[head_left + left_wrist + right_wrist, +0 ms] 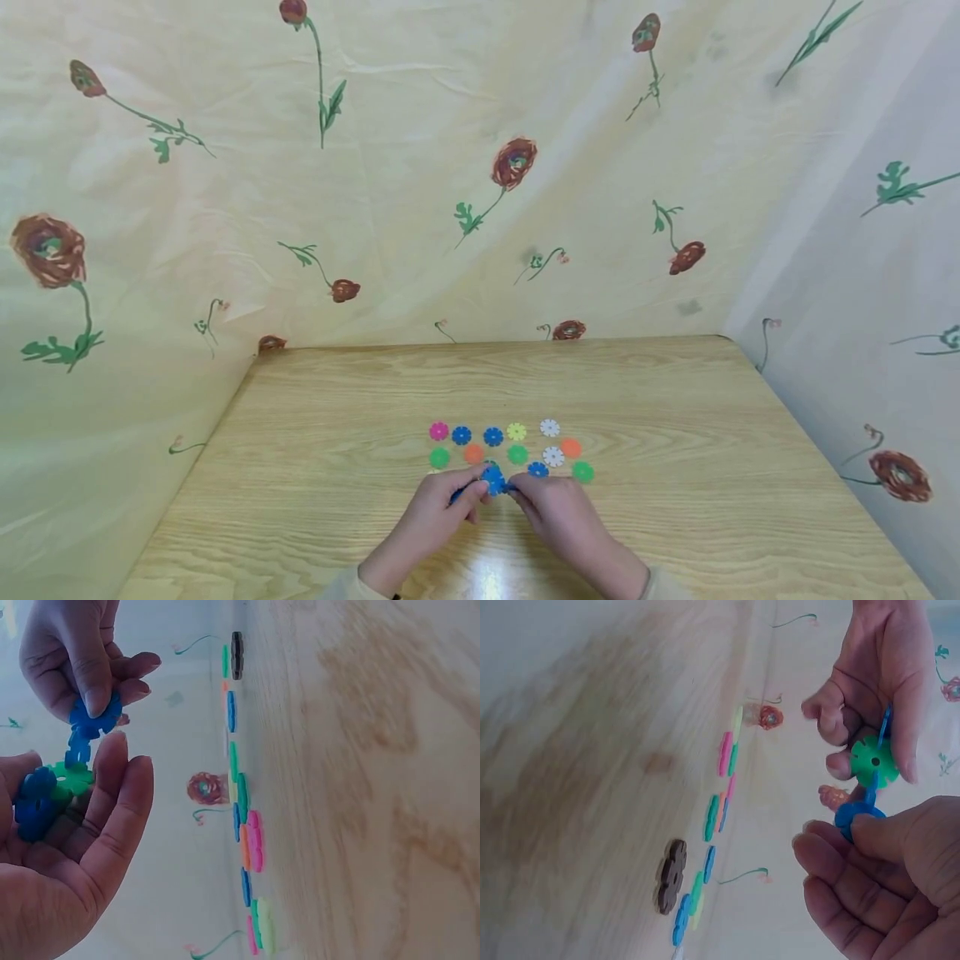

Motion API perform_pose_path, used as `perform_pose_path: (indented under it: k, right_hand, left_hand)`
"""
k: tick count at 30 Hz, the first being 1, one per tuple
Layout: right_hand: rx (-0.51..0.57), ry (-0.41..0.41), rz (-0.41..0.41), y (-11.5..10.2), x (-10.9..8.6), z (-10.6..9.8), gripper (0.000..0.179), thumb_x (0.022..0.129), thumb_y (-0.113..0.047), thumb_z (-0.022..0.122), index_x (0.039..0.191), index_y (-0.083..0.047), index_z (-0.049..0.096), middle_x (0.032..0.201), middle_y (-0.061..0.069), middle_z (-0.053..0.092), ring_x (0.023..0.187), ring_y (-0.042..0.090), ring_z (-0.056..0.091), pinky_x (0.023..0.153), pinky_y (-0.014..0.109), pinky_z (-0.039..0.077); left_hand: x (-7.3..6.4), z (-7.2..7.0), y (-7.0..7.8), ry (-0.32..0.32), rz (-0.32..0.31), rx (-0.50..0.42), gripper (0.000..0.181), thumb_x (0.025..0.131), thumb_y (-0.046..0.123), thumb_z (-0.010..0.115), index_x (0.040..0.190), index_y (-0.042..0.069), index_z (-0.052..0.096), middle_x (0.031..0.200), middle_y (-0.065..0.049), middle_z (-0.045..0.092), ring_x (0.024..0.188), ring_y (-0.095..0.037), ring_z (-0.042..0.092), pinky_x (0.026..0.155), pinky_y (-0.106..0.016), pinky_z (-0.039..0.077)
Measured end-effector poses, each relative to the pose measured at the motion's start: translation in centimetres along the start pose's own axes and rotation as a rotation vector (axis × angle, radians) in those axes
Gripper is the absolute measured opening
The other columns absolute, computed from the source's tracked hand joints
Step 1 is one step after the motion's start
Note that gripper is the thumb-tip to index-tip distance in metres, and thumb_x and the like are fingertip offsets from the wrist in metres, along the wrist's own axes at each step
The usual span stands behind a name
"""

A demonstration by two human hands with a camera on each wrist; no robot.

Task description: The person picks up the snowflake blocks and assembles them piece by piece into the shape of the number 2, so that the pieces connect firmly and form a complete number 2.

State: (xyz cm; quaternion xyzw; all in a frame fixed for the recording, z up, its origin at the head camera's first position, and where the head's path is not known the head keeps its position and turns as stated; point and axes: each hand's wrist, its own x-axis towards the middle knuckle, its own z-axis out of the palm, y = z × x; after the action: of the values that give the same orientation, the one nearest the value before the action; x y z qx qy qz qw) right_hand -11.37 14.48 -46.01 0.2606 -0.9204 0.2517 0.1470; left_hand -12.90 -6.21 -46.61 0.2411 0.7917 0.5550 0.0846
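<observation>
My left hand (438, 506) holds a small joined piece of notched plastic discs, with a green disc (874, 761) and blue discs (36, 802) between thumb and fingers. My right hand (562, 510) pinches a blue notched disc (97, 714) between thumb and fingers. Another blue disc (78, 747), seen nearly edge-on, spans from this one towards the green disc. In the head view a blue disc (492, 479) shows between the hands, just above the table. Fingers partly hide the joints, so how firmly the slots engage is unclear.
Loose notched discs lie flat in rough rows beyond the hands on the wooden table (337, 433): among them pink (438, 431), yellow (516, 431), white (550, 427), orange (571, 448) and green (582, 472). A brown disc (673, 877) lies nearer. Flower-patterned cloth (405, 167) surrounds the table's back and sides.
</observation>
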Motion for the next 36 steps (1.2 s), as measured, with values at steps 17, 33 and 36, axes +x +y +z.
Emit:
perform_pose_path:
  k: [17, 33, 36]
  right_hand:
    - [0.042, -0.002, 0.027, -0.7, -0.1, 0.6, 0.006, 0.087, -0.001, 0.069, 0.090, -0.006, 0.071, 0.069, 0.000, 0.067, 0.055, -0.001, 0.054, 0.050, 0.015, 0.045]
    - [0.043, 0.060, 0.005, -0.7, -0.2, 1.0, 0.013, 0.084, 0.002, 0.072, 0.092, -0.008, 0.072, 0.073, 0.002, 0.070, 0.059, 0.002, 0.058, 0.054, 0.016, 0.048]
    - [0.042, 0.064, 0.006, -0.7, -0.3, 1.1, 0.012, 0.084, 0.002, 0.072, 0.092, -0.008, 0.071, 0.072, 0.002, 0.069, 0.058, 0.001, 0.057, 0.054, 0.016, 0.047]
  left_hand:
    - [0.0, 0.1, 0.0, -0.030, -0.001, 0.020, 0.044, 0.104, 0.022, 0.048, 0.134, -0.010, 0.051, 0.088, -0.013, 0.071, 0.065, -0.018, 0.067, 0.067, -0.020, 0.053]
    - [-0.1, 0.2, -0.6, -0.047, -0.068, -0.176, 0.041, 0.105, 0.016, 0.044, 0.140, -0.006, 0.046, 0.098, -0.012, 0.069, 0.067, -0.020, 0.067, 0.069, -0.026, 0.056]
    - [-0.1, 0.2, -0.6, -0.053, -0.070, -0.183, 0.043, 0.105, 0.017, 0.045, 0.140, -0.008, 0.044, 0.099, -0.013, 0.069, 0.066, -0.019, 0.068, 0.068, -0.026, 0.056]
